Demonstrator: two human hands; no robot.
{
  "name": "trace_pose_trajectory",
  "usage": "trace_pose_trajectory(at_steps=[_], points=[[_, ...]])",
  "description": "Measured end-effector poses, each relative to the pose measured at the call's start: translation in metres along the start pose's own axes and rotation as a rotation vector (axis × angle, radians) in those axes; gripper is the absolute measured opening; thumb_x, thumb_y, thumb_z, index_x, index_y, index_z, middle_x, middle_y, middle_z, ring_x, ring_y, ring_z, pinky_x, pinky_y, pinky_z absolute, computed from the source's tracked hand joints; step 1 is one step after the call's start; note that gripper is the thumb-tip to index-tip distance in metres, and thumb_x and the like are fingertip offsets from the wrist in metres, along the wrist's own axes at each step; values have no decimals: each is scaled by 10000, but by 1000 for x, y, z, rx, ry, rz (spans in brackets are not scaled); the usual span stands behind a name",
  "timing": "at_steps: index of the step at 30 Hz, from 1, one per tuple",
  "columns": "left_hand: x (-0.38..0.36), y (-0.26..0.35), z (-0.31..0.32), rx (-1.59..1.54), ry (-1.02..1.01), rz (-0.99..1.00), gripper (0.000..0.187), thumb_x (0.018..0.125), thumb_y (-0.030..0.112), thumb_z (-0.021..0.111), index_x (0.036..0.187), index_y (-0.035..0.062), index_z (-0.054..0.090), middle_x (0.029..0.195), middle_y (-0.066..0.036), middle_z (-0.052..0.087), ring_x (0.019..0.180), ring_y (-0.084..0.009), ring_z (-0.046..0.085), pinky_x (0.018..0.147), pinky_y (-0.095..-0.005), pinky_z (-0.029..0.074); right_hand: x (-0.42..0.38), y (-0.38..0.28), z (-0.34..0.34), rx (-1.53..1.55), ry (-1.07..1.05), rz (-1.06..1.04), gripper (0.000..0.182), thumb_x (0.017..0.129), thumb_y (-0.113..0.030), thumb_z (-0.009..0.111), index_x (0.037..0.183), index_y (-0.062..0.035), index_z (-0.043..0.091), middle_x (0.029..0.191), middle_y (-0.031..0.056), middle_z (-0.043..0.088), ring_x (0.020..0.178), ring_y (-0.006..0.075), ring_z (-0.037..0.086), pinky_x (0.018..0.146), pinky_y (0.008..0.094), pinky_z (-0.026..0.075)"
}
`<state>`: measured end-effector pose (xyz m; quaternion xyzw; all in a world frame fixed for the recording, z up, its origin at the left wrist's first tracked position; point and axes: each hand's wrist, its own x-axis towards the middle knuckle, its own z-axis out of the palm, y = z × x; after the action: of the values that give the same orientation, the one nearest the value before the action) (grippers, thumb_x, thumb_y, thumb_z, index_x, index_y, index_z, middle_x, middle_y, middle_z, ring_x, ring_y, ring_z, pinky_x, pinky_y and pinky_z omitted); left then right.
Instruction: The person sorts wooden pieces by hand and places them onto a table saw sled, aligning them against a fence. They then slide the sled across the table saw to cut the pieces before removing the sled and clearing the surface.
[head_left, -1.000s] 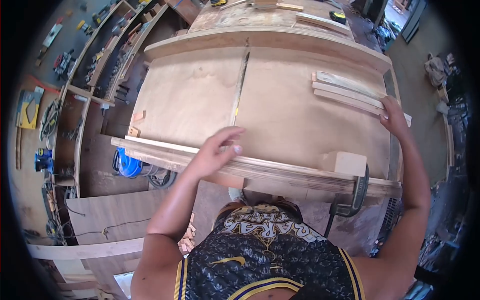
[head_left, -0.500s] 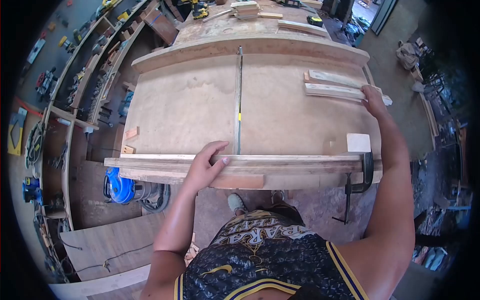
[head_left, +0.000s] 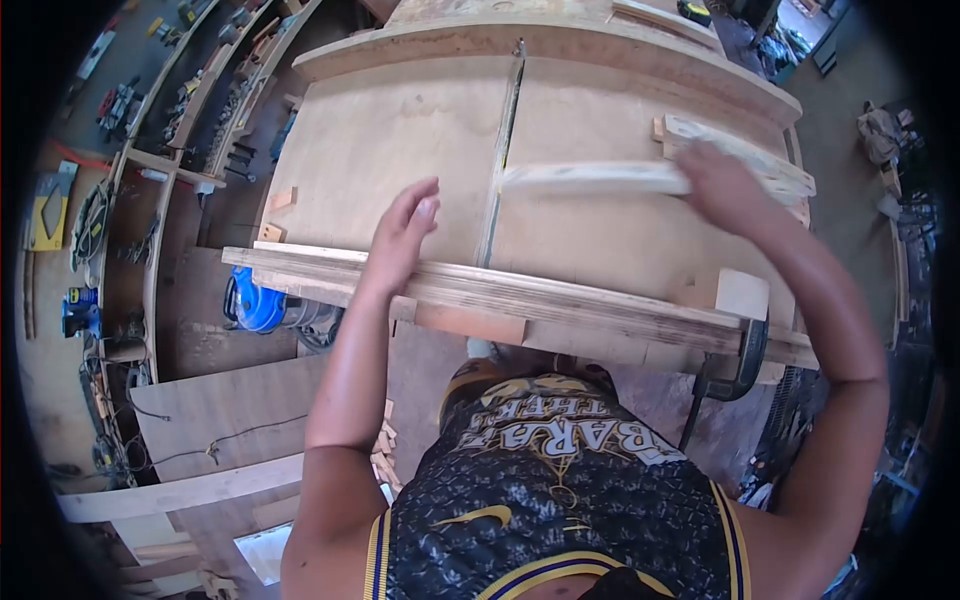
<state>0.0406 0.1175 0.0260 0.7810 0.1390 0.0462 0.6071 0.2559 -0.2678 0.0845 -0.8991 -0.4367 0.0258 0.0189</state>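
A pale wooden strip [head_left: 595, 179], smeared by motion, extends leftward from my right hand [head_left: 730, 192], which is closed around its right end. Its far end reaches over the dark slot [head_left: 507, 125] in the plywood board [head_left: 390, 150]. Behind that hand, more wooden strips [head_left: 735, 145] lie on the board's right side. My left hand [head_left: 402, 232] is raised just over the thick front rail [head_left: 480, 284], fingers apart and holding nothing. At the rail's right end, a clamp [head_left: 748, 365] grips beside a pale wooden block [head_left: 741, 293].
A tall wooden rail [head_left: 420, 45] runs along the board's back edge. Two small wood pieces, including an offcut [head_left: 283, 197], sit at the left edge. A blue shop vacuum [head_left: 257, 302] stands below on the left, near shelves of tools [head_left: 185, 125].
My right hand has lifted a strip off the pile and brought it left across the board. My left hand has risen from the front rail. The view has shifted.
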Motion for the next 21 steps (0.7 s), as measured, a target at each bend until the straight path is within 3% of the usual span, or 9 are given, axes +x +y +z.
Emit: trace_pose_trajectory(at_steps=[1, 2, 4, 8, 9, 12, 15, 17, 21], points=[[10, -1, -4, 114, 1, 56, 534, 987, 372, 581, 1404, 48, 502, 1370, -128, 542, 1209, -223, 551, 1020, -351, 437, 18, -31, 9, 5, -208, 54, 376, 801, -178, 696, 1114, -33, 548, 1125, 200, 558, 1049, 395, 574, 888, 474, 490], [18, 1, -9, 113, -9, 51, 534, 987, 372, 581, 1404, 48, 502, 1370, -128, 542, 1209, -223, 551, 1020, -351, 437, 26, -60, 24, -21, -138, -81, 440, 814, -256, 718, 1134, -16, 536, 1142, 205, 555, 1097, 377, 561, 901, 467, 496], [34, 3, -23, 567, -346, 72, 540, 962, 361, 624, 1408, 79, 512, 1345, -137, 565, 1202, -224, 552, 1014, -350, 437, 50, -115, 31, 21, -262, -85, 497, 838, -322, 726, 1169, -3, 538, 1190, 200, 555, 1136, 372, 558, 917, 479, 504], [68, -47, -51, 606, -757, -213, 425, 877, 229, 739, 1241, 38, 633, 1085, -109, 701, 965, -198, 629, 876, -337, 500, 74, -155, 77, 186, -272, -112, 503, 848, -347, 729, 1168, 7, 569, 1184, 213, 586, 1122, 378, 578, 921, 473, 503], [69, -74, -60, 553, -562, -176, 317, 836, 177, 760, 1095, 14, 675, 981, -114, 719, 884, -224, 658, 802, -361, 520, 74, -159, 87, 194, -281, -70, 503, 848, -347, 729, 1168, 7, 569, 1184, 213, 586, 1122, 378, 578, 921, 473, 503], [69, -53, -78, 964, -557, -164, 292, 771, 201, 802, 935, 9, 656, 897, -166, 710, 835, -299, 682, 746, -388, 526, 63, -157, 99, 297, -504, 138, 484, 877, -395, 692, 1098, 32, 641, 1121, 238, 642, 1063, 387, 620, 923, 456, 499], [79, -78, -96, 731, -709, -310, 290, 827, 203, 751, 1006, 1, 644, 898, -166, 709, 798, -250, 679, 735, -362, 530, 35, -158, 95, 433, -456, 380, 488, 917, -455, 624, 1037, 14, 685, 1046, 241, 651, 1019, 397, 622, 905, 457, 484], [74, -66, -92, 589, -711, -348, 265, 875, 161, 695, 1060, -21, 641, 872, -135, 705, 764, -193, 661, 713, -331, 529, 25, -161, 87, 668, -438, 518, 720, 952, -614, 447, 891, 48, 722, 981, 260, 683, 1006, 402, 643, 933, 471, 480], [66, -47, -84, 497, -749, -398, 342, 925, 131, 617, 1222, -39, 611, 919, -103, 699, 817, -153, 639, 764, -299, 516, 17, -165, 83, 504, -530, 453, 842, 937, -707, 358, 911, 46, 734, 979, 263, 683, 1011, 415, 634, 959, 461, 472]])
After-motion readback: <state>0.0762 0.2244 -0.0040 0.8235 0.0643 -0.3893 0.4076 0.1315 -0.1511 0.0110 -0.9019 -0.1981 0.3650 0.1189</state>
